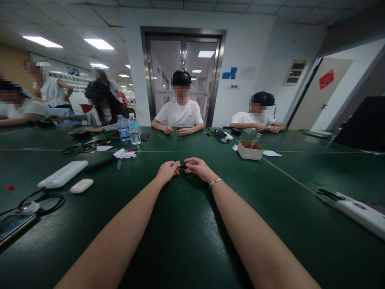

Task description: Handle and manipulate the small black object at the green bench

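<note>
Between my two hands, just above or on the green table (186,224), is a small dark stick-like object (183,165) with a silvery end on its left; its exact kind is too small to make out. My left hand (167,172) pinches the silvery end with thumb and fingers. From the other side my right hand (200,169), with a silver bracelet at the wrist, has its fingertips closed on the black end. Fingers cover part of both ends.
Left lie a white power strip (64,174), a white oval case (82,186), cables and a phone (15,226). Water bottles (134,130) stand farther back. A small box (250,151) is right of centre, another white strip (359,210) far right. Several people sit around the table.
</note>
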A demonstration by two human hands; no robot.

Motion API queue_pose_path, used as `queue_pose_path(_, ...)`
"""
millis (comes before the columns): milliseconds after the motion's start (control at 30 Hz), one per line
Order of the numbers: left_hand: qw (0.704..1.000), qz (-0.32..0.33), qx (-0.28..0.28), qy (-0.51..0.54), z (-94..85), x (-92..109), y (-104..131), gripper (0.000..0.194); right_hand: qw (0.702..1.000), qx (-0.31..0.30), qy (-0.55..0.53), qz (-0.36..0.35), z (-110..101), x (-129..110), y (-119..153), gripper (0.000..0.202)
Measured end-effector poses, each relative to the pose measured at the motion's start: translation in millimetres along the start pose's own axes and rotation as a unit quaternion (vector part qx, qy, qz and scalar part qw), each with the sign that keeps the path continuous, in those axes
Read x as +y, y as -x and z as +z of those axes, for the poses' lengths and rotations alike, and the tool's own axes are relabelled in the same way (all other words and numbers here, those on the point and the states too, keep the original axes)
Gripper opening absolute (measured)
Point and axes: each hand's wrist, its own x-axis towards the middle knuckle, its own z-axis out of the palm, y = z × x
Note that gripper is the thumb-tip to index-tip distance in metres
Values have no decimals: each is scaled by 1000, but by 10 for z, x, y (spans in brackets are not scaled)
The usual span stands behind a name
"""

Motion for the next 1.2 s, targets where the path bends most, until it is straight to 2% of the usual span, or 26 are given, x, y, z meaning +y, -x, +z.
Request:
queue_pose_path(167, 1000, 3, -8, -6, -12, 4, 18, 49, 1000, 3, -3, 10, 11, -22, 10, 14)
queue_pose_path(333, 999, 38, -13, -3, -22, -9, 36, 39, 999, 21, -9, 29, 40, -38, 6, 6)
queue_pose_path(433, 997, 76, 10, 16, -23, 4, 49, 25, 999, 32, -9, 31, 55, -41, 1, 4)
queue_pose_path(533, 994, 98, 23, 33, -16, 39, 64, 27, 999, 39, -8, 33, 63, -45, 3, 7)
queue_pose_path(700, 996, 52, 7, 73, 3, 67, 73, 32, 999, 30, -3, 32, 72, -51, 10, 3)
queue_pose_path(833, 996, 67, 35, 40, -6, 61, 64, 27, 999, 30, 2, 36, 74, -49, 3, 2)
queue_pose_path(967, 997, 25, 14, 78, -11, 45, 50, 33, 999, 31, -5, 36, 65, -40, -5, 2)
queue_pose_path(1100, 997, 54, 22, 59, -8, 37, 47, 27, 999, 29, -8, 37, 59, -34, -7, 2)
queue_pose_path(1200, 997, 39, 10, 71, -11, 58, 60, 27, 999, 29, -7, 37, 59, -33, -8, 3)
